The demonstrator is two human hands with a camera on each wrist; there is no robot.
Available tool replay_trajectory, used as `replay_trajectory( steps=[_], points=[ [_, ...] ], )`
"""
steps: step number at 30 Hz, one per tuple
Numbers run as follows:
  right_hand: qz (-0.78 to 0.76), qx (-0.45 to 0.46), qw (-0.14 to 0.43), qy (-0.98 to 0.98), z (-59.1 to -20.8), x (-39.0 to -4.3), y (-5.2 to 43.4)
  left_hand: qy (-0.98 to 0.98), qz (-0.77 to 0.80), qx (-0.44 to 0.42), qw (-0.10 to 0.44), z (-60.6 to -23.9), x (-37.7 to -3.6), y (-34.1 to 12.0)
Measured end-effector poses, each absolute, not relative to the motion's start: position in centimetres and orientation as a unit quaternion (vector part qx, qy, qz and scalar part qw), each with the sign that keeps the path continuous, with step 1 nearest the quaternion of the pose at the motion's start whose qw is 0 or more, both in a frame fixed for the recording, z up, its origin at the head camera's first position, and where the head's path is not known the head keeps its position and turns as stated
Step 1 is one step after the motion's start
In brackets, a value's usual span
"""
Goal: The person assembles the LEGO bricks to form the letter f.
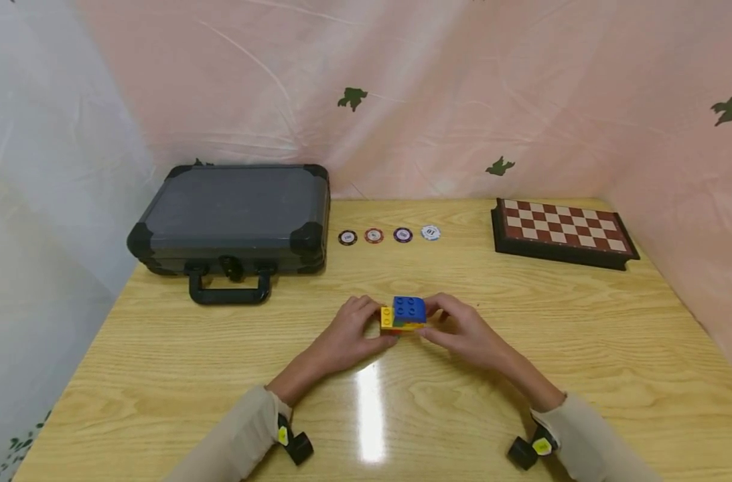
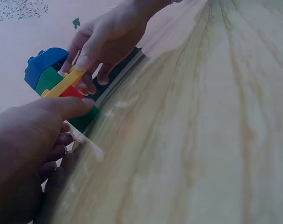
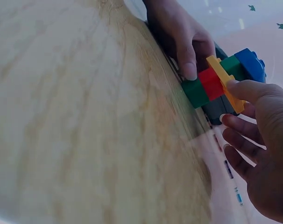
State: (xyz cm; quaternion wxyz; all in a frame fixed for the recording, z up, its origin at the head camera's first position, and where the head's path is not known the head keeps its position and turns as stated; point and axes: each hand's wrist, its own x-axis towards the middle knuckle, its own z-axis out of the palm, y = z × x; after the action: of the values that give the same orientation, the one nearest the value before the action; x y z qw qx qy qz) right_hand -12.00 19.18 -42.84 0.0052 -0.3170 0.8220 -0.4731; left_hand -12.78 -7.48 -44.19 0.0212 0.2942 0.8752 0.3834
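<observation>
A small stack of toy building bricks [image 1: 409, 309] stands on the table between both hands. From the bottom up it has a green brick [image 3: 195, 93], a red brick [image 3: 210, 85], a long yellow plate [image 3: 220, 73], a second green brick [image 3: 232, 68] and a rounded blue brick [image 3: 251, 64]. My left hand [image 1: 349, 340] grips the lower part from the left, its thumb against the bottom green brick. From the right, my right hand [image 1: 469, 335] pinches the yellow plate's end, thumb in front; its other fingers curl loosely below in the right wrist view.
Behind the left hand lies a grey case [image 1: 239, 207] with a black handle [image 1: 230, 296]. Several poker chips [image 1: 403, 235] form a row at the table's back. A folded chessboard box [image 1: 561, 234] sits at the back right, before a pink curtain [image 1: 426, 134].
</observation>
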Motion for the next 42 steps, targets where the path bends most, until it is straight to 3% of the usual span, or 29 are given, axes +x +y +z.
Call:
replay_trajectory(
  steps=[5,20,42],
  points=[
    [-0.469,-0.331,-0.01,0.819,-42.8,-12.1,19.0,0.852,0.436,0.289,0.035,-43.6,-12.7,-8.4],
    [-0.464,-0.311,-0.032,0.829,-42.4,-12.3,18.5,0.833,0.458,0.306,-0.049,-43.5,-13.2,-9.0],
    [-0.494,-0.151,0.054,0.854,-42.6,-13.9,17.6,0.867,0.46,0.184,-0.056,-43.7,-14.5,-7.0]
  ],
)
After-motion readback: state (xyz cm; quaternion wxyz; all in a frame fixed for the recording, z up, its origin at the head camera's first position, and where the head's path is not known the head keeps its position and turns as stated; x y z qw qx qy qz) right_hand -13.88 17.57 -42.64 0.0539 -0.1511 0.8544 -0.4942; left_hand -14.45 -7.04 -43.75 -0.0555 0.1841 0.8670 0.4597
